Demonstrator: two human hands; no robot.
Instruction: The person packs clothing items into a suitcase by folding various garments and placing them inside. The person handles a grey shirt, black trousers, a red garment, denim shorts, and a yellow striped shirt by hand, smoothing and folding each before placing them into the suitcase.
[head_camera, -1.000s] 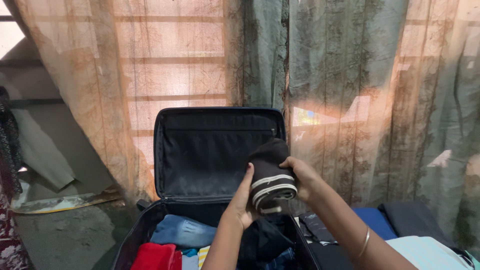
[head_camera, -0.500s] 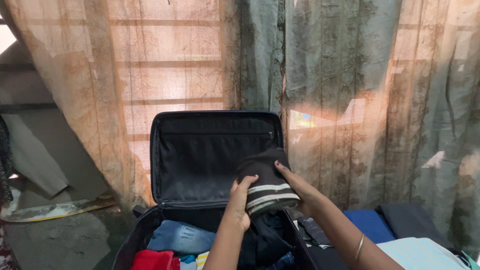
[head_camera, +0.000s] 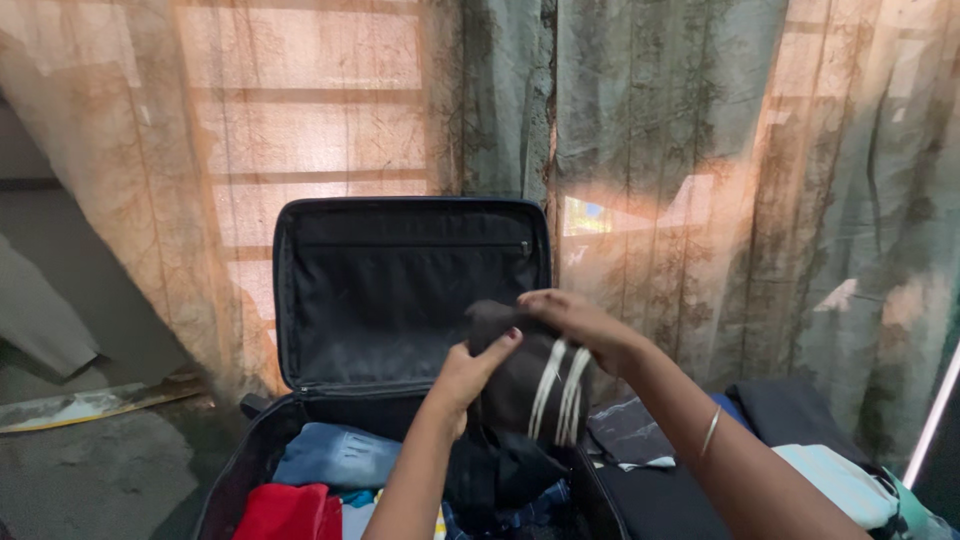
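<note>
Both my hands hold a folded dark brown garment (head_camera: 520, 385) with white stripes, above the open suitcase (head_camera: 405, 290). My left hand (head_camera: 470, 375) grips its left side, thumb on top. My right hand (head_camera: 580, 325) covers its upper right edge. The stripes now run nearly upright. The suitcase's black lid stands open against the curtain. Inside its lower half lie a folded blue denim piece (head_camera: 335, 458), a red cloth (head_camera: 290, 512) and dark clothes (head_camera: 505, 478).
A sheer patterned curtain (head_camera: 650, 150) hangs behind the suitcase. To the right lie a dark folded cloth (head_camera: 790, 410), a blue cloth, and a pale striped garment (head_camera: 845, 485). A grey floor (head_camera: 90, 470) lies at the left.
The garment has been turned, so its white stripes went from roughly level to nearly upright. My right hand moved onto its top. The view shifted slightly right and down.
</note>
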